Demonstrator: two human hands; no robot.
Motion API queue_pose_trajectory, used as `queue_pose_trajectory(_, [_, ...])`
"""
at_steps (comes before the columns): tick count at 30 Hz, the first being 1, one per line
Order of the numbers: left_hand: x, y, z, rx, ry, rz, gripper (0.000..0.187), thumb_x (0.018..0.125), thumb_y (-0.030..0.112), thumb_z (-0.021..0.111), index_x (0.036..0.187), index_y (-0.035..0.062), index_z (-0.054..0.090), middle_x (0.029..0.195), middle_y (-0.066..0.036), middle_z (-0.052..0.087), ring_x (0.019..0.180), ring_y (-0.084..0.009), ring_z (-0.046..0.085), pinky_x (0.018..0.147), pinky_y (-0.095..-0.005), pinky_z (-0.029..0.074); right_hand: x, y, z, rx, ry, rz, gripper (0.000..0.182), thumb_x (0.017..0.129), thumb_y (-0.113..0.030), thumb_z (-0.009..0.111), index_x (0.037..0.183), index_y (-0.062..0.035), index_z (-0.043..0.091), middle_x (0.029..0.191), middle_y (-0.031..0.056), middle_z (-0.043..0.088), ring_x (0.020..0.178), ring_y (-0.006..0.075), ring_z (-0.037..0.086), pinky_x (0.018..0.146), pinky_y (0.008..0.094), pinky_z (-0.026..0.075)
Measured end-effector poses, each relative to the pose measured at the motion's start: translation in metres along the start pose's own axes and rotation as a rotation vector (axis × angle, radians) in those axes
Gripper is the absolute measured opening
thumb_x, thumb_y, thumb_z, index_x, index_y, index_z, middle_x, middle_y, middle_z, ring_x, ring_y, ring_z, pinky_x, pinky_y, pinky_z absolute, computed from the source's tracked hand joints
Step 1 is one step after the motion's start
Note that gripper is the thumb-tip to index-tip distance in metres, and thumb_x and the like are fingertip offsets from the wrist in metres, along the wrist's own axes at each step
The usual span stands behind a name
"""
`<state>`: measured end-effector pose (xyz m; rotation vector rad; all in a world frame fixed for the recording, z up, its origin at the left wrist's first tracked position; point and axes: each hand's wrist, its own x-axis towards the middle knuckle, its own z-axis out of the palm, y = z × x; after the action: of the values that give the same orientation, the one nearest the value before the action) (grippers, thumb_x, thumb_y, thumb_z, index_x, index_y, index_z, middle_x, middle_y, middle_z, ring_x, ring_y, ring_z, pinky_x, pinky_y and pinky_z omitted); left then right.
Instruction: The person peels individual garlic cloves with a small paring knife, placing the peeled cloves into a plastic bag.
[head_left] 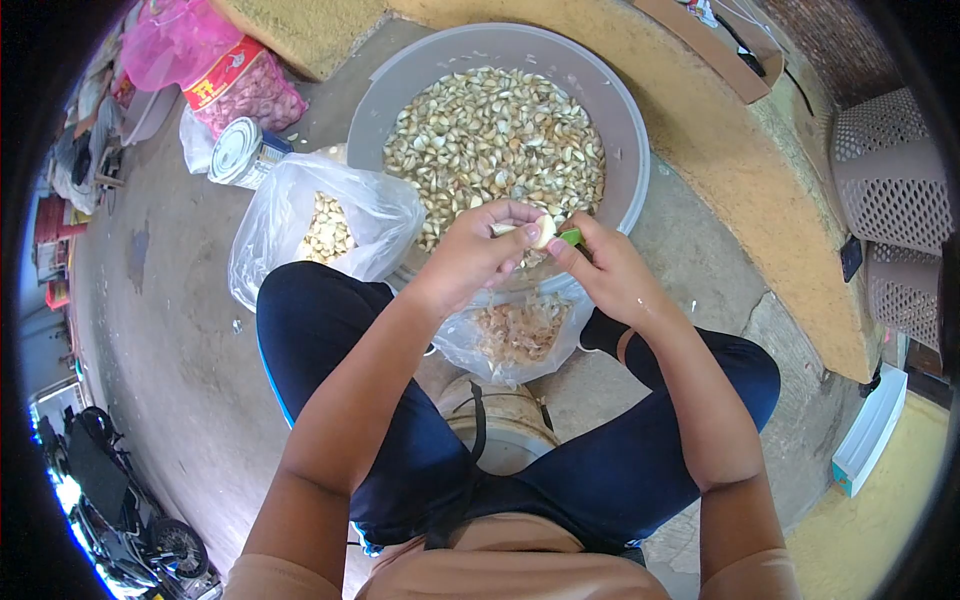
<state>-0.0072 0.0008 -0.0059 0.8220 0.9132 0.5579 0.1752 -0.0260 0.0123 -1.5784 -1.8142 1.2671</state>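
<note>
Over the near side of a big grey basin (625,130), my left hand (470,250) is closed, pinching a pale garlic clove (545,232) between thumb and fingers. My right hand (612,268) grips a small green-handled tool (571,237) right against that clove; its blade is hidden. Many unpeeled garlic cloves (490,130) fill the basin. Left of my hands, a clear plastic bag (265,235) holds peeled cloves (328,235). Below them, between my legs, another clear bag (455,340) contains brownish garlic skins (520,330).
A pink net sack of garlic (260,95) and a tin can (238,155) stand at the upper left. A raised yellowish ledge (720,150) curves along the right, near stacked plastic chairs (890,180). A motorcycle (120,500) is at lower left. A bucket (510,450) sits between my legs.
</note>
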Motion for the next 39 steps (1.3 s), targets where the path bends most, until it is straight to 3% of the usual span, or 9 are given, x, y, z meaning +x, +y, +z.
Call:
queue_pose_trajectory(8, [0.001, -0.001, 0.004, 0.074, 0.053, 0.028, 0.025, 0.083, 0.014, 0.056, 0.104, 0.0008, 0.051, 0.071, 0.001, 0.051, 0.050, -0.0016, 0.038, 0.039, -0.0149, 0.027, -0.001, -0.004, 0.003, -0.018, 0.056, 0.024, 0.028, 0.080, -0.026, 0.054, 0.071, 0.0008, 0.050, 0.062, 0.0173, 0.054, 0.057, 0.0324, 0.053, 0.054, 0.0396, 0.040])
queue_pose_trajectory(23, [0.004, -0.003, 0.002, -0.361, 0.084, -0.004, 0.021, 0.086, 0.007, 0.050, 0.106, 0.0010, 0.046, 0.076, -0.002, 0.052, 0.049, -0.0010, 0.036, 0.038, -0.0142, 0.028, -0.001, -0.005, 0.011, -0.224, -0.029, -0.017, 0.031, 0.076, -0.030, 0.054, 0.072, 0.0001, 0.053, 0.066, 0.0212, 0.056, 0.064, 0.0366, 0.056, 0.059, 0.0428, 0.043])
queue_pose_trajectory(29, [0.004, -0.002, 0.002, -0.417, 0.069, -0.023, 0.020, 0.086, 0.007, 0.050, 0.105, 0.0019, 0.046, 0.079, -0.002, 0.052, 0.049, -0.0016, 0.036, 0.037, -0.0143, 0.028, -0.001, -0.003, 0.005, -0.097, 0.098, 0.008, 0.033, 0.076, -0.030, 0.057, 0.076, 0.0011, 0.049, 0.069, 0.0214, 0.055, 0.067, 0.0363, 0.055, 0.060, 0.0418, 0.042])
queue_pose_trajectory(32, [0.003, 0.000, 0.003, -0.389, 0.061, -0.021, 0.019, 0.086, 0.007, 0.051, 0.104, 0.0027, 0.046, 0.079, -0.002, 0.051, 0.049, -0.0019, 0.036, 0.037, -0.0142, 0.028, 0.001, 0.002, 0.006, -0.039, 0.183, -0.064, 0.033, 0.076, -0.030, 0.059, 0.077, 0.0012, 0.047, 0.069, 0.0203, 0.054, 0.065, 0.0359, 0.054, 0.059, 0.0413, 0.041])
queue_pose_trajectory(39, [0.003, -0.004, 0.004, -0.240, 0.069, 0.041, 0.020, 0.084, 0.007, 0.054, 0.102, 0.0034, 0.047, 0.080, -0.001, 0.051, 0.048, -0.0016, 0.036, 0.038, -0.0139, 0.028, 0.003, 0.001, 0.008, -0.036, 0.164, -0.058, 0.033, 0.077, -0.030, 0.059, 0.075, 0.0009, 0.046, 0.068, 0.0198, 0.054, 0.064, 0.0348, 0.054, 0.057, 0.0402, 0.041])
